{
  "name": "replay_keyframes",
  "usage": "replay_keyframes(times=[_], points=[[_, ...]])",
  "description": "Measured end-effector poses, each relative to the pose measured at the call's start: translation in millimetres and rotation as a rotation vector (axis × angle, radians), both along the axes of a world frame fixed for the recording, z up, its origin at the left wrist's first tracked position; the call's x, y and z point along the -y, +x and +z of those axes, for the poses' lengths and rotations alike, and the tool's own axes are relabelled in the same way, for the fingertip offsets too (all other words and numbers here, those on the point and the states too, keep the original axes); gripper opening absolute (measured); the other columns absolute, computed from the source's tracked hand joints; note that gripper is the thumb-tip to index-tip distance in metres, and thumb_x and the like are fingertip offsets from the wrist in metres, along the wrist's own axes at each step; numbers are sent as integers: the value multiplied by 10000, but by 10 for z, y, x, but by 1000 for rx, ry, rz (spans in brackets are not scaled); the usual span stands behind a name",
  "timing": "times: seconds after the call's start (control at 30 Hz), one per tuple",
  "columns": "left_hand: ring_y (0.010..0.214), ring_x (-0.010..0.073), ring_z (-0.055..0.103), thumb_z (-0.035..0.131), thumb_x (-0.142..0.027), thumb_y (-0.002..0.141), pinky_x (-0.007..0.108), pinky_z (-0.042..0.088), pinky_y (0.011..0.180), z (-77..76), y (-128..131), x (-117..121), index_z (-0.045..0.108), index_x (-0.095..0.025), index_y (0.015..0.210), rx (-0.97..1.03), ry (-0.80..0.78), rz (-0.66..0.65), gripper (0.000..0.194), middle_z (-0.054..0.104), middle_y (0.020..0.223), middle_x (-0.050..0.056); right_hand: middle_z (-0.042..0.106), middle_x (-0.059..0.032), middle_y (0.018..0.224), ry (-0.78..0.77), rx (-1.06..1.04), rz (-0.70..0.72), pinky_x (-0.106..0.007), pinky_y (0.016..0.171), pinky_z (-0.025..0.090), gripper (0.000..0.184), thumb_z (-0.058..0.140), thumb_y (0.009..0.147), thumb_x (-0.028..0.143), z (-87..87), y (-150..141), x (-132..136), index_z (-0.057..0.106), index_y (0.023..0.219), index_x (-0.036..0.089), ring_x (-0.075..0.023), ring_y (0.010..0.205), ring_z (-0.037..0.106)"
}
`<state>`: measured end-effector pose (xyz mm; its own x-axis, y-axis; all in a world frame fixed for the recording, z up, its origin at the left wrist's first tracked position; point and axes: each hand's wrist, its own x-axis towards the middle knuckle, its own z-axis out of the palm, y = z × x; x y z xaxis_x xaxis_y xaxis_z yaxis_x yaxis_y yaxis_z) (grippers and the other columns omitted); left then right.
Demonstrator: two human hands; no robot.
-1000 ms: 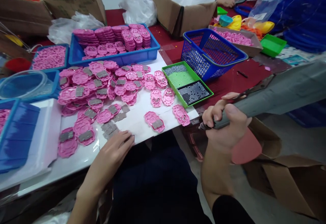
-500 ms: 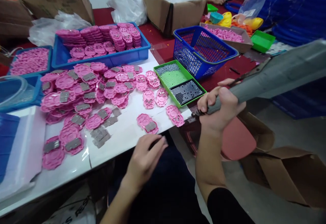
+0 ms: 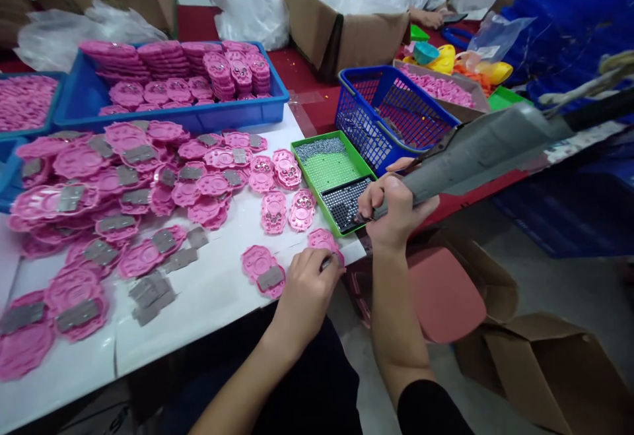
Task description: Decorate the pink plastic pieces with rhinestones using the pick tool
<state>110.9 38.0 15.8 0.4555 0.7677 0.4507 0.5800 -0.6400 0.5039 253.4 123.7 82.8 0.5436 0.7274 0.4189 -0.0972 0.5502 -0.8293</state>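
Containers: green compartment tray point(image 3: 317, 169) held small beads. Left hand point(image 3: 304, 290) pinched pink plastic plaque point(image 3: 321, 239) at table edge; right hand point(image 3: 396, 207) gripped grey pen-tipped tool point(image 3: 475, 158) just above.

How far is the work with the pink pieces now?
Looks done: a few pink pieces with studs lie by the green tray. In hand: the left hand grips one pink piece at the table edge; the right hand holds a grey tool. Left: a big pile with grey plates.
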Motion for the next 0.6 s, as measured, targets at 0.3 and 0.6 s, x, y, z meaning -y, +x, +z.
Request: replay_keyframes(times=[0.3,0.6], points=[[963,264,597,610,-104,978,420,572,801,60,10,51,656,-105,1156,-74,-51,-4,184,657,1063,131,438,134,453,-66,-12,-18,-230,311,303,169,661,749,293,-53,9,30,533,846,242,-91,285,394],[971,282,598,595,-49,954,434,575,805,99,-11,113,641,-101,1151,-84,-48,66,209,649,1067,138,439,140,449,-73,23,8,-218,328,316,131,633,757,275,-35,-13,4,528,830,244,-78,292,388]])
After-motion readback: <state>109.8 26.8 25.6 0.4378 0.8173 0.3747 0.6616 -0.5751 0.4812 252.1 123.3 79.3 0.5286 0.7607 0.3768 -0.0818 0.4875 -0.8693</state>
